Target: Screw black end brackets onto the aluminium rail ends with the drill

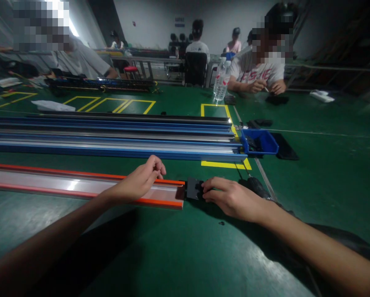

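Note:
A long channel-shaped profile (163,194) with orange edges and a pale inner face lies across the near part of the green table. My left hand (143,179) is over its far edge, fingers curled in; what they hold, if anything, is hidden. At the profile's right end, a flat black end piece (193,189) sits against or just beside the opening; I cannot tell how far it is seated. My right hand (231,194) grips that piece from the right with its fingertips. A tiny dark part (222,223) lies on the table below my right hand.
Several blue and black profiles (172,152) lie side by side beyond. Near their right ends stands a blue bin (265,143) with dark parts. A power screwdriver (260,187) lies behind my right wrist. Water bottles (221,82) stand farther back, near a seated person (255,72).

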{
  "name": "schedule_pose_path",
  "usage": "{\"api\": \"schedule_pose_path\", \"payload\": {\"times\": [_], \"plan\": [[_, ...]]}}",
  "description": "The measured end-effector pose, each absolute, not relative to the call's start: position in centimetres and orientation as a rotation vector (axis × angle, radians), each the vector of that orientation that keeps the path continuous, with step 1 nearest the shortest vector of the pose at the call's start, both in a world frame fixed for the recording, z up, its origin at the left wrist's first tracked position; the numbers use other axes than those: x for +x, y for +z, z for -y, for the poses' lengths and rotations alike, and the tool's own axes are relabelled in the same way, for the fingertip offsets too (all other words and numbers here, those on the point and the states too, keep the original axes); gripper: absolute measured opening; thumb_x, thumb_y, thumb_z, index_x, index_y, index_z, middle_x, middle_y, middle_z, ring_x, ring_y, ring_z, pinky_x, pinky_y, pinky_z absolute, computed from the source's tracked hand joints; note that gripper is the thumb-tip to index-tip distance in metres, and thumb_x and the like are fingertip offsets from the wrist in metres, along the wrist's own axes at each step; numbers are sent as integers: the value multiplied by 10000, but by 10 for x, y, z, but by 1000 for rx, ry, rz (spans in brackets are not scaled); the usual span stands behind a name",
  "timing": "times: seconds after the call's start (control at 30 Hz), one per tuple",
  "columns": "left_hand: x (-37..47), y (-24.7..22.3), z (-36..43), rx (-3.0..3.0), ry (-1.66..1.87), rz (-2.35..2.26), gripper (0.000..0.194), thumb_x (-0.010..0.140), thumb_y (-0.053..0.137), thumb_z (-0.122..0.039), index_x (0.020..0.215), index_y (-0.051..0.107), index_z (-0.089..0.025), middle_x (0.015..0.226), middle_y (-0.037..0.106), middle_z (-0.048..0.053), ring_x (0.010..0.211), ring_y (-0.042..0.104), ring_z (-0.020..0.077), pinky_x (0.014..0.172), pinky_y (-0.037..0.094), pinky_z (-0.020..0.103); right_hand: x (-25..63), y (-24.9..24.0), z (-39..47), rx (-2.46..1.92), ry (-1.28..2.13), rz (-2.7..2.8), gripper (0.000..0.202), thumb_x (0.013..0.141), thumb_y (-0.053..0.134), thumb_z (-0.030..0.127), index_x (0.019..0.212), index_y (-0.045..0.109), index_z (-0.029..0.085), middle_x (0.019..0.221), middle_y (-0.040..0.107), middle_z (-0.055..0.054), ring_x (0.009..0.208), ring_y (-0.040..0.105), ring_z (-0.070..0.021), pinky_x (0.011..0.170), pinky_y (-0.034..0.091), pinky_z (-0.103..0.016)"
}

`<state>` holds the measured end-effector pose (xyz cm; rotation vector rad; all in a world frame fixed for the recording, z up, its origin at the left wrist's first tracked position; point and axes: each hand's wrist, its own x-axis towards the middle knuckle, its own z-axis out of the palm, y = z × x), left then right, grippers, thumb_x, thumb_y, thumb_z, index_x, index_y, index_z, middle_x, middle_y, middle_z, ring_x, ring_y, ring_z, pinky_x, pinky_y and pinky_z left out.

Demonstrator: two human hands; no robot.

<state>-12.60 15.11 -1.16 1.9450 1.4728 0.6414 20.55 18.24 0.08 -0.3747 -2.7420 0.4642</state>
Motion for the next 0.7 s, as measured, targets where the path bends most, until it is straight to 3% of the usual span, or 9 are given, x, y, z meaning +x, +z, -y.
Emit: {"api": "schedule_pose_path", "payload": {"times": [0.17,0.33,0.43,0.53,0.7], "plan": [[-121,-9,-151,1961,663,-1503,239,1019,493,-468,1052,480,-231,1033,633,43,858,622,190,766,495,358,202,-1,-182,-376,487,2708,201,1009,549,97,1050,746,112,1120,718,-157,1014,706,-239,873,620,-385],[-102,8,-141,2277,429,-1452,362,1041,399,-524,1092,568,-208,1128,656,102,1029,627,259,906,489,441,199,-2,-180,-351,380,2675,230,1054,472,134,1077,700,105,1092,710,-154,972,706,-212,823,620,-349],[-86,16,-132,2324,356,-1407,655,920,596,-632,1400,461,-206,1414,588,155,1279,579,324,1060,461,486,196,-6,-175,-327,245,2702,234,1073,456,177,1074,679,107,1058,705,-143,895,689,-202,749,613,-335],[-75,14,-130,2348,335,-1368,977,807,700,-702,1554,307,-210,1551,493,174,1388,523,359,1132,432,498,191,-11,-169,-301,138,2795,268,1095,411,208,1089,659,108,1055,689,-142,858,656,-199,710,598,-336],[-70,5,-135,2317,309,-1337,971,828,698,-651,1591,259,-242,1439,611,138,1258,642,354,1022,519,479,184,-17,-163,-295,53,2914,266,1091,399,182,1071,649,94,1058,660,-149,895,617,-209,701,570,-317]]}}
